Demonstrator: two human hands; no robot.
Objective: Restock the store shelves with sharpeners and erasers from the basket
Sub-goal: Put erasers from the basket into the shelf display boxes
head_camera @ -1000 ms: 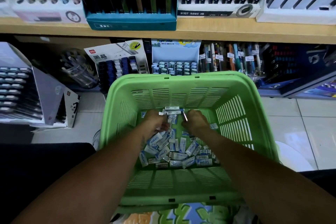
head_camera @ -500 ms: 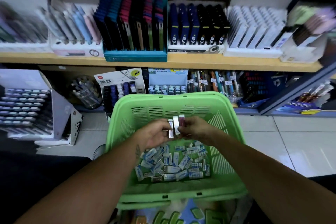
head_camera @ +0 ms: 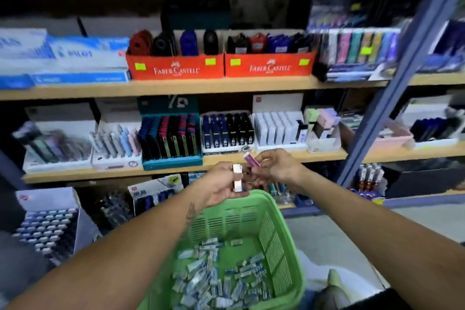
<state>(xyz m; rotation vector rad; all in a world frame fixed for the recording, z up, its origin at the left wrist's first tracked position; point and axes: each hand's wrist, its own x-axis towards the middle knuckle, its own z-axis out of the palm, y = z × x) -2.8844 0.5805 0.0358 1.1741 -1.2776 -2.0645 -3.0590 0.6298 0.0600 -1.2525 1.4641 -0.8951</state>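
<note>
A green plastic basket (head_camera: 271, 224) sits low in front of me with several blue-and-white wrapped erasers (head_camera: 221, 282) on its floor. Above its far rim, my left hand (head_camera: 221, 184) grips a small stack of white and pale pieces (head_camera: 237, 178). My right hand (head_camera: 279, 166) pinches one pink and white piece (head_camera: 251, 160), tilted, just right of the left hand. Both hands are level with the front edge of the middle shelf (head_camera: 176, 170).
The middle shelf carries display boxes of pens and refills, including a teal box (head_camera: 171, 138) and a white box (head_camera: 276, 128). Two red Faber-Castell boxes (head_camera: 221, 65) of sharpeners stand on the upper shelf. A blue metal upright (head_camera: 392, 93) slants at the right.
Both hands rose out of the basket with the small pieces, and my view lifted from the basket to the upper shelves. The right hand drew one pink piece away from the left hand's stack.
</note>
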